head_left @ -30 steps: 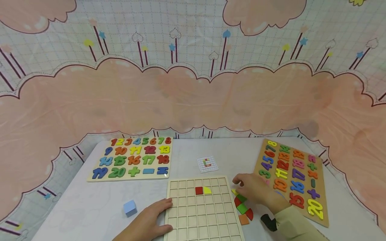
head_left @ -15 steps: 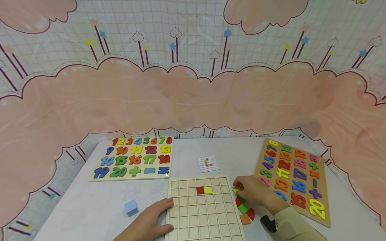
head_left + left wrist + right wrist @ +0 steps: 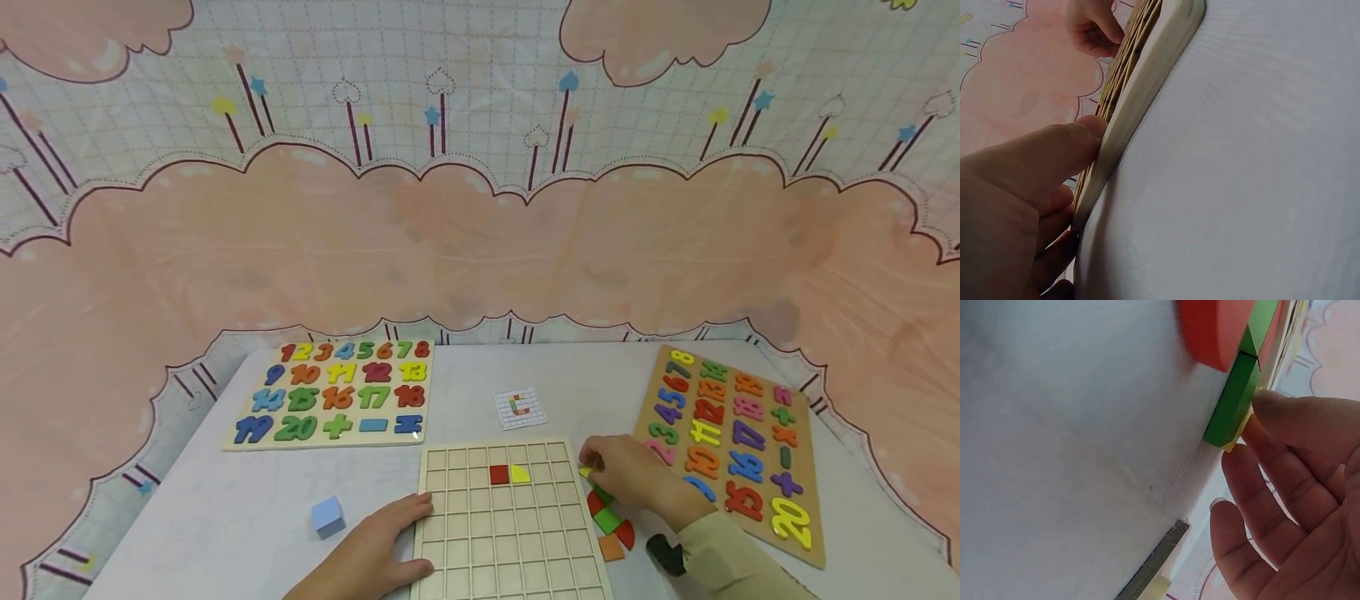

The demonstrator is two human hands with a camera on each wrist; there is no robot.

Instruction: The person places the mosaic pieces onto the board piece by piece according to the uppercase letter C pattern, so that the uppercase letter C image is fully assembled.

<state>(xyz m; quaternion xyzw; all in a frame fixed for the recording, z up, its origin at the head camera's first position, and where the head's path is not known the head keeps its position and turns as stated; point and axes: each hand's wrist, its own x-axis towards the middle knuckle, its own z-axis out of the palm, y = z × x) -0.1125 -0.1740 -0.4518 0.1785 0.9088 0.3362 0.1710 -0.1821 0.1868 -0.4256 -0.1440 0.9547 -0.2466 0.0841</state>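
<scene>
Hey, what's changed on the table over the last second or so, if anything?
Very little. The right hand has settled slightly lower over the loose coloured pieces beside the grid board, its fingers now touching a small yellow piece. The left hand still rests on the board's left edge. The red and yellow tiles, blue cube and number boards are unmoved.

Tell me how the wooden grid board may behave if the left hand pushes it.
The wooden grid board looks thick and rigid, so it probably slides flat without bending. The left hand presses its edge. The red square sits in a cell and likely stays.
</scene>
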